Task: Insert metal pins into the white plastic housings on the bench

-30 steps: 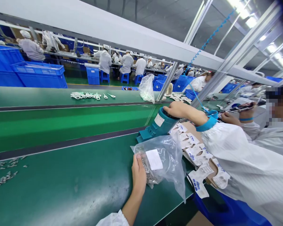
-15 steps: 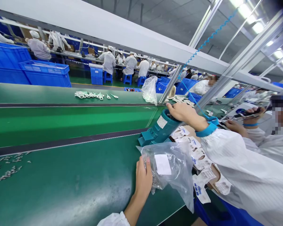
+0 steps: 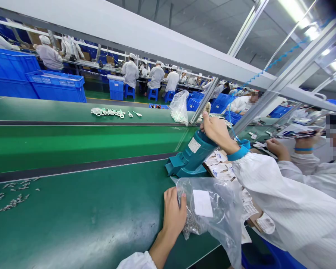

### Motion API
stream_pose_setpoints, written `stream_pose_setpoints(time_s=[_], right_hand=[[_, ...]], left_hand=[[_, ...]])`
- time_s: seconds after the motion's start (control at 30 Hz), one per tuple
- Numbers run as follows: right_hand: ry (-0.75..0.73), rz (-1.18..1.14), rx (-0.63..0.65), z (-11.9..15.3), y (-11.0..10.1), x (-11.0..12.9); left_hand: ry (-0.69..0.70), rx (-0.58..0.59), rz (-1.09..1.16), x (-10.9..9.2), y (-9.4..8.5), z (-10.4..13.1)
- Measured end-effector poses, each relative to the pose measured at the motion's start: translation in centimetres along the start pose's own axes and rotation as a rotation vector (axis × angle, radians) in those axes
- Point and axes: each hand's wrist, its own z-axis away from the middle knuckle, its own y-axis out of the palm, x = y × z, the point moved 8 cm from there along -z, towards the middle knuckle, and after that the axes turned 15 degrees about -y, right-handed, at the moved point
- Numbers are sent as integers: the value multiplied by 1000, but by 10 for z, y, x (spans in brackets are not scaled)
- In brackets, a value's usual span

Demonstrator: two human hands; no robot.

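My left hand (image 3: 173, 213) grips the left edge of a clear plastic bag (image 3: 221, 209) that holds many small metal pieces and bears a white label. The bag lies at the front of the green table, partly over its edge. Just behind it a teal cylindrical device (image 3: 194, 153) leans tilted on its base. My right hand (image 3: 216, 130), with a blue wrist strap, is at the device's open top, its fingers pinched; what they hold, if anything, I cannot make out. White printed cut pieces (image 3: 220, 166) lie right of the device, partly under my right sleeve.
Small metal parts (image 3: 14, 201) lie scattered at the left of the table (image 3: 100, 209). Beyond the green belt (image 3: 81, 147) are white-green pieces (image 3: 108, 112) and a knotted clear bag (image 3: 179, 106). A metal post (image 3: 205, 101) rises behind the device. A co-worker's hands (image 3: 278, 148) are at the right.
My right hand has lifted slightly, its fingers now drawn up at the device's mouth. My left hand and the bag have shifted a little right and toward me.
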Motion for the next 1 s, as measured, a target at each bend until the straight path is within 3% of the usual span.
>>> stream_pose_setpoints(time_s=[0.17, 0.47, 0.6, 0.73, 0.87, 1.0], right_hand=[[97, -174, -79, 4, -1, -9], [119, -389, -106, 11, 11, -19], [112, -418, -106, 15, 11, -19], [40, -280, -89, 19, 5, -12], [-6, -143, -94, 21, 0, -6], [-35, -41, -85, 22, 1, -3]], left_hand=[[2, -13, 4, 0, -1, 0], [-16, -5, 13, 4, 2, 1], [0, -91, 1, 5, -6, 2], [213, -248, -112, -31, -24, -10], [471, -213, -256, -87, -22, -42], [554, -203, -271, -112, -16, -70]])
